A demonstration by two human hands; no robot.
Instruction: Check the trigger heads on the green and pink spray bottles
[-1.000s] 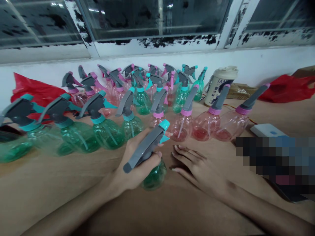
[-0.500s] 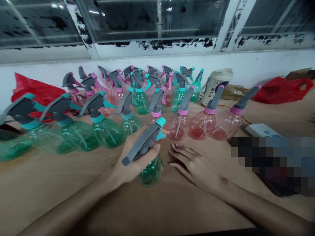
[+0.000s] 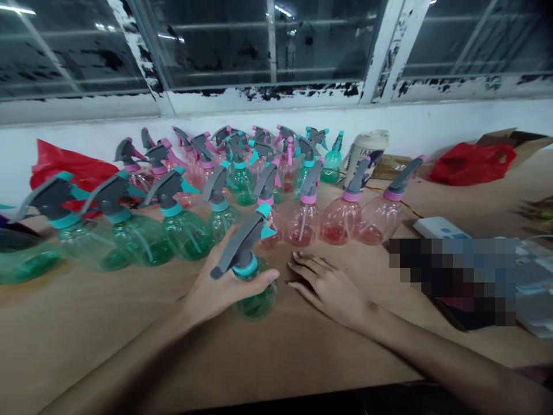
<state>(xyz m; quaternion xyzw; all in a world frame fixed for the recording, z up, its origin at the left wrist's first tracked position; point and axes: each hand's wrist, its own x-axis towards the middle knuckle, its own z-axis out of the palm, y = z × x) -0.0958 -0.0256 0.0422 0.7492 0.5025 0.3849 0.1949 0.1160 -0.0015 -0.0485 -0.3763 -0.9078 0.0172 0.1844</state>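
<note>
My left hand is wrapped round a green spray bottle with a grey trigger head and teal collar, standing upright on the wooden table. My right hand lies flat on the table just right of that bottle, fingers stretched out and holding nothing. Right behind them runs a row of green spray bottles on the left and pink spray bottles on the right.
Several more pink and green bottles crowd the back by the white wall. A cream tumbler stands behind the pink row. Red plastic bags lie at far left and far right. A white box and a blurred-out patch sit at right.
The view has swung a little up and to the right. My left hand has slid down from the trigger head to the bottle's neck and body. The right hand has stayed flat.
</note>
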